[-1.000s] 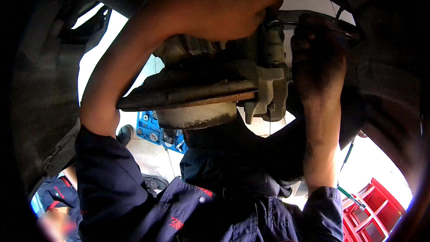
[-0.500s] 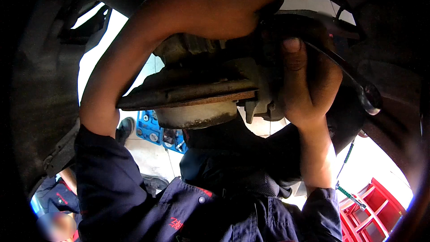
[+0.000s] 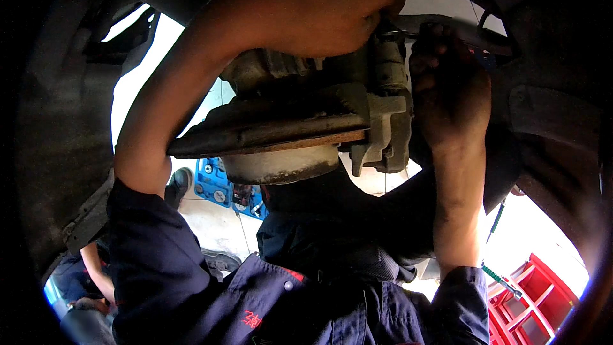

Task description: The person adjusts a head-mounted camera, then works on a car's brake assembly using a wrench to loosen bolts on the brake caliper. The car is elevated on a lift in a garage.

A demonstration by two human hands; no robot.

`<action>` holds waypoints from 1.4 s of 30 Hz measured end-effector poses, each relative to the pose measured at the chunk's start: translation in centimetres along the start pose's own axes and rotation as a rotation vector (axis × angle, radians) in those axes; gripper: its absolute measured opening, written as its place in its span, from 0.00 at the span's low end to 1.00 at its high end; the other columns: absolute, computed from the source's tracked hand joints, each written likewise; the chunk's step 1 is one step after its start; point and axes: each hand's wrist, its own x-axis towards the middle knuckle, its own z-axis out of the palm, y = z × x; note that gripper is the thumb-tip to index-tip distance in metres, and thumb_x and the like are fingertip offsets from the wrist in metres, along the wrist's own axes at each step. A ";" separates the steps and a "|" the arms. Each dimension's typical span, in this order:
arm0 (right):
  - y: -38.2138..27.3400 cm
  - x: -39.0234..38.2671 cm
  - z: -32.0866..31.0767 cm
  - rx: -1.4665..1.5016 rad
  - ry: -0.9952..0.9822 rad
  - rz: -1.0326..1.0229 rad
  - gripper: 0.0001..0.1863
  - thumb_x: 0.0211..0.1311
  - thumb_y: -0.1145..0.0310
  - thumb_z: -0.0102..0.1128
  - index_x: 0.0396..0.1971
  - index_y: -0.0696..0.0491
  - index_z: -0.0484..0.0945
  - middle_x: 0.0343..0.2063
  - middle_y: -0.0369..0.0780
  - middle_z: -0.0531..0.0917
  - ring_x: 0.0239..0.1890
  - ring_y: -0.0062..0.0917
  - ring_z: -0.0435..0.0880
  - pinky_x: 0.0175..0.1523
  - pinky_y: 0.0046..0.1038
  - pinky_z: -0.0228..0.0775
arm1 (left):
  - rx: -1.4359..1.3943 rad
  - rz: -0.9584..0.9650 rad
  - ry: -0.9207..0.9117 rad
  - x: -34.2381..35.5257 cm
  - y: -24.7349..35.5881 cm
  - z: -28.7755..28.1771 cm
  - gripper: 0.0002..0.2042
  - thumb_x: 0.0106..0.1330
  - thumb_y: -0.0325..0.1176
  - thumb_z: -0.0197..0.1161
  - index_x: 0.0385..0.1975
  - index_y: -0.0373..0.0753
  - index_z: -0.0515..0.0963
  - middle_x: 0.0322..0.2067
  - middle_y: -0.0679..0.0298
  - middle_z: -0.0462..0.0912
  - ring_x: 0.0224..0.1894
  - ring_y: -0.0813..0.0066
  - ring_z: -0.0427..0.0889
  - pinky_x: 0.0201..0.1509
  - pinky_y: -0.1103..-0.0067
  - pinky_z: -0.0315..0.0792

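Note:
A brake caliper [image 3: 389, 115] sits at the right side of a brake disc [image 3: 274, 139] with a rusty edge. My left arm arches over the assembly from the left. My left hand [image 3: 351, 9] bends down behind the caliper's top, its fingers hidden. To the right of the caliper, my right hand [image 3: 453, 92] is raised with its fingers curled in shadow. They close around a wrench, mostly hidden by the hand; a small shiny piece of metal [image 3: 397, 33] shows between the two hands, at the caliper's top.
Dark wheel-arch walls [image 3: 70, 108] enclose both sides. Below on the floor lies a blue tool case [image 3: 214, 182] beside a shoe [image 3: 179, 185]. A red rack [image 3: 536, 294] and a green-wrapped tool [image 3: 495, 275] are at lower right. Another person's arm [image 3: 97, 275] shows at lower left.
My right hand has turned and shifted, uncovering the caliper. The wrench has swung away from its spot at the right, behind the hand. My left arm has hardly moved; the other person has shifted.

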 end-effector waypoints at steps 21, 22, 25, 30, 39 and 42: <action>0.3 0.2 0.9 -0.123 0.106 -0.163 0.09 0.71 0.68 0.43 0.39 0.55 0.73 0.33 0.37 0.77 0.30 0.20 0.71 0.36 0.20 0.64 | 0.018 0.128 0.122 -0.8 -0.4 0.9 0.08 0.62 0.27 0.52 0.35 0.30 0.77 0.26 0.53 0.80 0.30 0.64 0.79 0.36 0.70 0.73; 0.0 0.3 0.4 -0.027 0.075 -0.034 0.09 0.71 0.67 0.43 0.38 0.54 0.73 0.33 0.37 0.78 0.29 0.20 0.72 0.33 0.20 0.64 | 0.024 0.169 0.148 -1.1 -0.5 1.0 0.08 0.62 0.27 0.52 0.35 0.30 0.77 0.26 0.53 0.80 0.29 0.64 0.79 0.36 0.70 0.73; 0.2 0.5 -0.4 0.069 0.073 0.093 0.08 0.70 0.66 0.44 0.37 0.52 0.72 0.33 0.36 0.79 0.28 0.19 0.73 0.29 0.20 0.65 | -0.013 0.126 0.078 -0.7 -0.6 0.4 0.08 0.62 0.27 0.53 0.34 0.30 0.77 0.25 0.52 0.80 0.29 0.63 0.80 0.36 0.70 0.73; 1.7 0.1 1.9 -0.573 0.112 -0.388 0.09 0.70 0.66 0.45 0.38 0.54 0.73 0.35 0.38 0.80 0.30 0.21 0.75 0.30 0.21 0.67 | -0.033 0.073 0.052 0.5 -0.6 0.4 0.08 0.61 0.27 0.54 0.35 0.31 0.77 0.27 0.52 0.80 0.30 0.62 0.80 0.37 0.69 0.73; 1.4 -1.0 3.2 -1.619 -0.197 -0.886 0.12 0.64 0.74 0.52 0.46 0.59 0.74 0.40 0.46 0.80 0.37 0.29 0.80 0.43 0.26 0.72 | -0.021 -0.021 -0.003 -0.1 0.0 -0.1 0.08 0.60 0.28 0.56 0.35 0.31 0.76 0.28 0.53 0.80 0.31 0.62 0.80 0.37 0.68 0.72; -0.6 -0.3 1.8 -1.313 0.023 -0.680 0.10 0.67 0.71 0.49 0.44 0.58 0.74 0.39 0.43 0.79 0.36 0.25 0.77 0.42 0.24 0.70 | 0.024 0.021 -0.008 0.3 -0.8 0.3 0.07 0.61 0.28 0.54 0.34 0.31 0.76 0.25 0.54 0.79 0.29 0.63 0.79 0.36 0.69 0.72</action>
